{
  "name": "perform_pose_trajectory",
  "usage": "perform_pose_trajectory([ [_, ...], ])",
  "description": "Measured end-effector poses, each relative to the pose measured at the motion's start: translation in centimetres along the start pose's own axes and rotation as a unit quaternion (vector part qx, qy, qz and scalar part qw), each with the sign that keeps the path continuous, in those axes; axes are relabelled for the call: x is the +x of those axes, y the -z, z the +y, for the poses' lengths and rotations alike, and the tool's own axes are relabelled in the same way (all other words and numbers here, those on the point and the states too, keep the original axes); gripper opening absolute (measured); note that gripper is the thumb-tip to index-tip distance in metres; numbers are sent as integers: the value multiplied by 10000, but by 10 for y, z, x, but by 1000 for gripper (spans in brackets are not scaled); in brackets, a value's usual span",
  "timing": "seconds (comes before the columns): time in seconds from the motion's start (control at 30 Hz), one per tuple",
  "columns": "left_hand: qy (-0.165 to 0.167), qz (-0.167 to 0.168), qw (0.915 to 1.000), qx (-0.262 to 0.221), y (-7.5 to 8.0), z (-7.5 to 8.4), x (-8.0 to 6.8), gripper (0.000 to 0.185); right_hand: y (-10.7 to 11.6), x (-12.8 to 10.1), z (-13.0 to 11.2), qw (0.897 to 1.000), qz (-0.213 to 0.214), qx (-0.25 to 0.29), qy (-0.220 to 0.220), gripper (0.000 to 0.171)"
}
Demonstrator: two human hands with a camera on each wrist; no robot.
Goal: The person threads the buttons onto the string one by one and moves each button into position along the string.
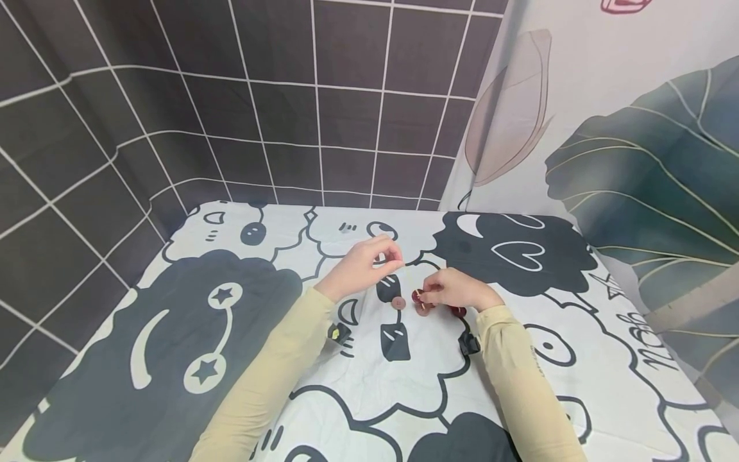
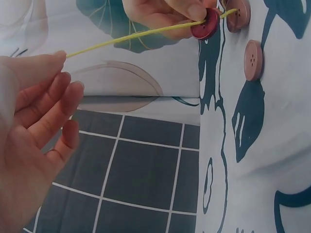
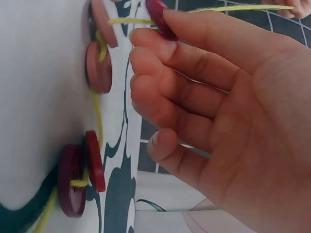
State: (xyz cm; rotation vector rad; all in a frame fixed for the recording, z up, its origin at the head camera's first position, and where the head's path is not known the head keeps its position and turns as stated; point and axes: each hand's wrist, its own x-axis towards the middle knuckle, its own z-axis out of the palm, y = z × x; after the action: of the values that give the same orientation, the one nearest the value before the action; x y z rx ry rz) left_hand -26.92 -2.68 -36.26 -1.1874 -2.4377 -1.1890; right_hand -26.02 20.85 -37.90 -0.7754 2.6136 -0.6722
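- The left hand (image 1: 360,264) pinches one end of a yellow cord (image 2: 131,36) between thumb and forefinger, raised just above the cloth, its other fingers loosely spread.
- The right hand (image 1: 456,290) pinches a dark red button (image 2: 206,24), which the cord runs through (taut between both hands).
- A loose pink button (image 1: 398,302) lies on the cloth between the hands.
- More threaded buttons (image 3: 82,179) sit by the right hand on the sheep-print tablecloth (image 1: 173,333).

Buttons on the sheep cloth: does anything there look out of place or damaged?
Nothing stands out. One pink button lies loose on the cloth; the right hand holds a red button on yellow cord pinched by the left hand.
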Motion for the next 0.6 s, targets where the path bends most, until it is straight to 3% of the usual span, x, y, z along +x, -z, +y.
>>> perform_pose_trajectory([
  [0.1, 21, -36, 10000, 51, -1, 1, 0, 5, 2, -2, -1, 9999, 148, -26, -18, 21],
  [0.3, 47, -163, 9998, 130, -5, 3, 0, 4, 5, -3, -11, 9927, 1078, 357, 402, 19],
  [0.47, 47, -124, 9997, 192, -6, 3, 0, 4, 8, -3, -21, 9842, 1232, 1068, 689, 19],
  [0.6, 129, -187, 9996, 169, -8, 3, 0, 6, 10, -4, -23, 9801, 1388, 1227, 710, 11],
])
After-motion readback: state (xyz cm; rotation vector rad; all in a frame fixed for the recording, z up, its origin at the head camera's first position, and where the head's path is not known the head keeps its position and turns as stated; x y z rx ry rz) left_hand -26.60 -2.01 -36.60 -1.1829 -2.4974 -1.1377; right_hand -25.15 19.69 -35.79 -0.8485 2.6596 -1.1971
